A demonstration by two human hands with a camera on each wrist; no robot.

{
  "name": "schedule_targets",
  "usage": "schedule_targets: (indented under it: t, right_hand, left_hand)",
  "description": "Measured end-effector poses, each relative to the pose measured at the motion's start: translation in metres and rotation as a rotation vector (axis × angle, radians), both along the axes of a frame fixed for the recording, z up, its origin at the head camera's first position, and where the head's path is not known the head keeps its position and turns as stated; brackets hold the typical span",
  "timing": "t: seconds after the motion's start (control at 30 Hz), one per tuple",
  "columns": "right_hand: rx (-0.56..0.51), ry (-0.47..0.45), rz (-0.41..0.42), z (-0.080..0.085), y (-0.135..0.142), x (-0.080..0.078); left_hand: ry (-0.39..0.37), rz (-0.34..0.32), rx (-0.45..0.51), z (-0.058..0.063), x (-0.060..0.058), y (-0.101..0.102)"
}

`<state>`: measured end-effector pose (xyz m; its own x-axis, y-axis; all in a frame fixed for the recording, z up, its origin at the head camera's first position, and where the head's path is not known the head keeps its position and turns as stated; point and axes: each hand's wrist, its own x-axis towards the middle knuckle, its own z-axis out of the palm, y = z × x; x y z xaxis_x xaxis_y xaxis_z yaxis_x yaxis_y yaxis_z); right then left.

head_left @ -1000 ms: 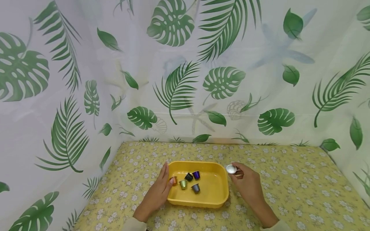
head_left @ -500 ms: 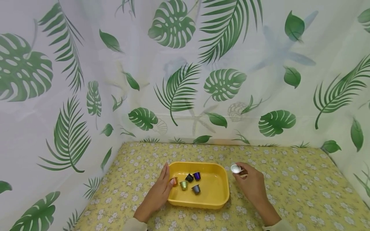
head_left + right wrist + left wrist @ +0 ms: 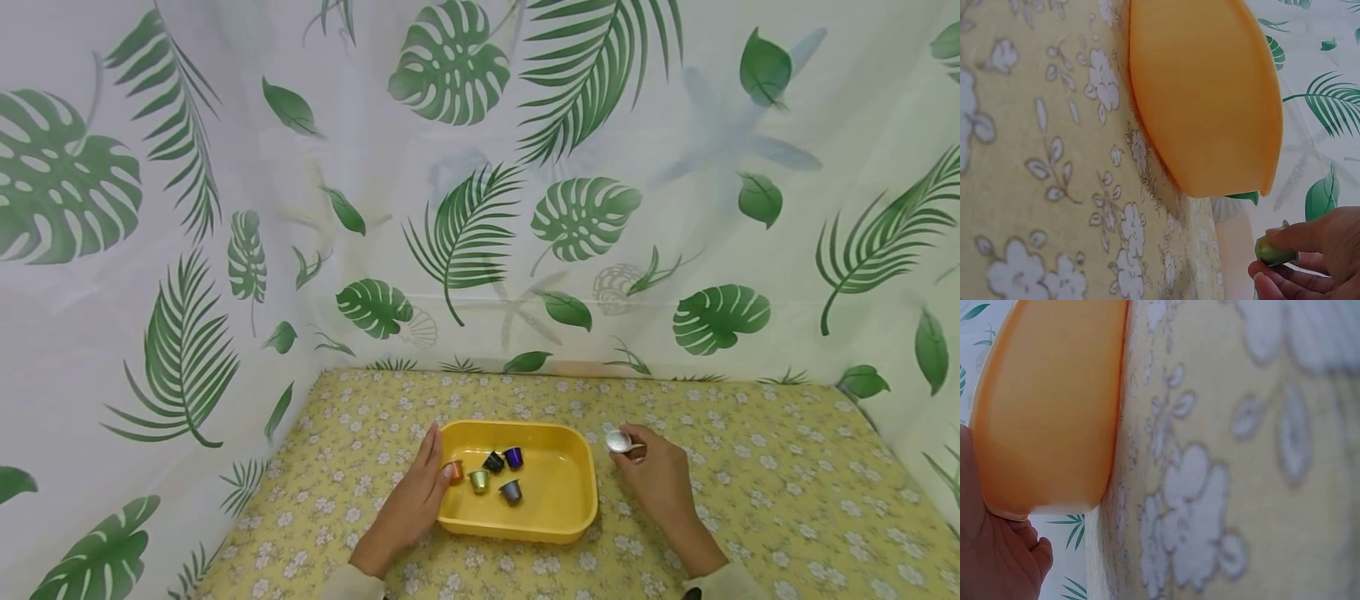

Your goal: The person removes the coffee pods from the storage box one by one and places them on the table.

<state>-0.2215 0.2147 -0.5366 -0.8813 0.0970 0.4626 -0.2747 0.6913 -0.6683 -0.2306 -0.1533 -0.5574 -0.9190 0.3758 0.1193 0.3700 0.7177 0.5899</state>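
My left hand grips the left wall of a yellow plastic tub, thumb over the rim and fingers along the outside. In the left wrist view that hand shows at the tub's rim. Inside the tub lie several coffee capsules: an orange one by my left thumb, a light green one, a black one, a purple one and a grey one. To the right of the tub, my right hand pinches a green coffee capsule; its silver lid faces the head camera.
A yellow floral tablecloth covers the table. Behind it and at the sides hangs a white curtain printed with green leaves. The tub's right wall stands between my right hand and the capsules inside.
My right hand has moved a little to the right, away from the tub, with the coffee capsule between its fingers. My left hand stays on the tub, and the capsules inside lie as before.
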Motion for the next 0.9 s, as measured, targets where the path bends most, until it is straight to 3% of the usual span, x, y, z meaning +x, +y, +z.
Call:
schedule_targets:
  t: [0.3,0.9]
  right_hand:
    - [0.016,-0.122,-0.006,-0.015,0.005,-0.010]
    - [0.037,-0.114,-0.004,-0.025,0.008,-0.025]
  left_hand:
    - [0.005,0.005,-0.012,0.002,0.002,0.000]
    - [0.019,0.013,-0.019,0.003,0.002,0.002]
